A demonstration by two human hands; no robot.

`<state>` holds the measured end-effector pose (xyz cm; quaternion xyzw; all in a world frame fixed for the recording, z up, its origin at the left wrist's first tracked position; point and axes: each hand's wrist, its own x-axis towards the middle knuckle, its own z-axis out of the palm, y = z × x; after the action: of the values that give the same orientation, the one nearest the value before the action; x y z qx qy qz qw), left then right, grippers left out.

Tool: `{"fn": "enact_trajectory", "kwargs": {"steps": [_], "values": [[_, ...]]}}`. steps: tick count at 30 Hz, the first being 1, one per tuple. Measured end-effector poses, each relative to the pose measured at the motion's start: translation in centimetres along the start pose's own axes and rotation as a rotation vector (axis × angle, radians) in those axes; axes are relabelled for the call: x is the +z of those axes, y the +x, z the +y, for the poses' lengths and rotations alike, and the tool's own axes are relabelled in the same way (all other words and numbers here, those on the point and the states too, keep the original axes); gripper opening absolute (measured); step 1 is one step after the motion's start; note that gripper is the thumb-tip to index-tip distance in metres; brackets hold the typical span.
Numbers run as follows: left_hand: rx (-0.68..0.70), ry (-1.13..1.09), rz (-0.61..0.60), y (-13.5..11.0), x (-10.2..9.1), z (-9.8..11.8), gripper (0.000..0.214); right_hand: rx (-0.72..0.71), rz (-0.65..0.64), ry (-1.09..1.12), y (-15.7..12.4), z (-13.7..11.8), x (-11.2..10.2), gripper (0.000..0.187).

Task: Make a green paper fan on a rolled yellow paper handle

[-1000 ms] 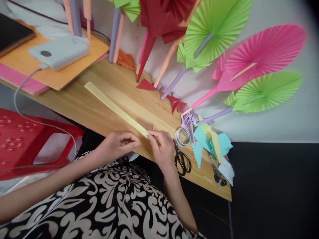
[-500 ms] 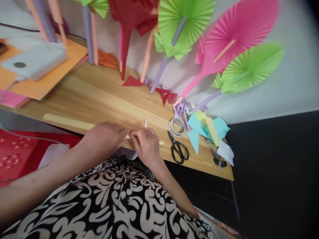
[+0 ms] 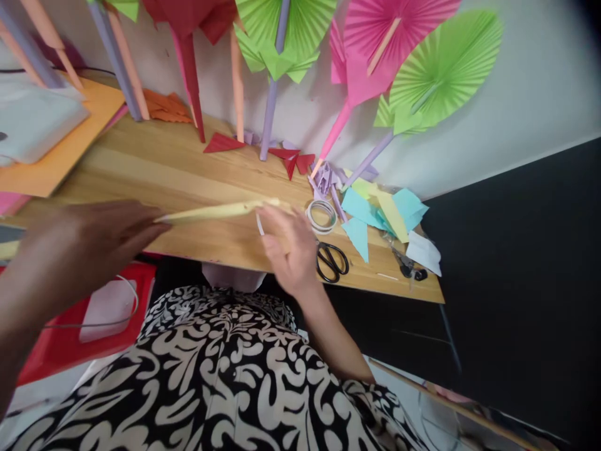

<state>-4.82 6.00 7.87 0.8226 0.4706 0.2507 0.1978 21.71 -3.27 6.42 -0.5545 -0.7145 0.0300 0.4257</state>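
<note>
A long, thin roll of yellow paper (image 3: 211, 212) is held above the wooden tabletop, slanting across in front of me. My left hand (image 3: 89, 241) is closed around its left part, and a stretch of yellow shows past the hand at the left edge. By the roll's right end is my right hand (image 3: 292, 247), blurred, its fingers stretched along the paper and its thumb apart below. A narrow white strip (image 3: 260, 223) stands out beside the right fingertips. Just right of that hand lie a roll of white tape (image 3: 322, 217) and black-handled scissors (image 3: 332, 262), their blades partly hidden.
Paper fans on stems, a green one (image 3: 446, 72) and a pink one (image 3: 359, 81) among them, lean on the wall. Blue paper scraps (image 3: 361, 210) and a tape dispenser (image 3: 409, 266) lie at the right. Orange sheets (image 3: 89, 141) carry a pale box (image 3: 42, 119) at left.
My hands have moved apart, the left one going left. The yellow roll has come up off the table edge. The view has shifted a little to the right.
</note>
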Motion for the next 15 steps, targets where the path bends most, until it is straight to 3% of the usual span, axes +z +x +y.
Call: {"fn": "enact_trajectory", "kwargs": {"steps": [2, 5, 7, 11, 15], "values": [[-0.171, -0.067, 0.004, -0.3, -0.1, 0.1, 0.035, 0.056, 0.127, 0.039, -0.6, 0.7, -1.5, 0.034], [-0.398, -0.412, -0.110, -1.0, 1.0, 1.2, 0.031, 0.152, 0.250, 0.089, -2.0, 1.1, -2.3, 0.033], [-0.446, -0.608, -0.188, -1.4, 2.4, 1.9, 0.027, 0.180, 0.269, 0.103, -3.0, 0.9, -2.1, 0.031], [-0.473, -0.910, -0.188, -2.1, 5.7, 2.0, 0.021, 0.192, 0.213, 0.096, -5.3, 0.3, -1.8, 0.029], [-0.494, -1.160, -0.157, -2.8, 7.8, 1.7, 0.030, 0.279, 0.210, 0.106, -7.7, 0.2, -1.7, 0.029]]}}
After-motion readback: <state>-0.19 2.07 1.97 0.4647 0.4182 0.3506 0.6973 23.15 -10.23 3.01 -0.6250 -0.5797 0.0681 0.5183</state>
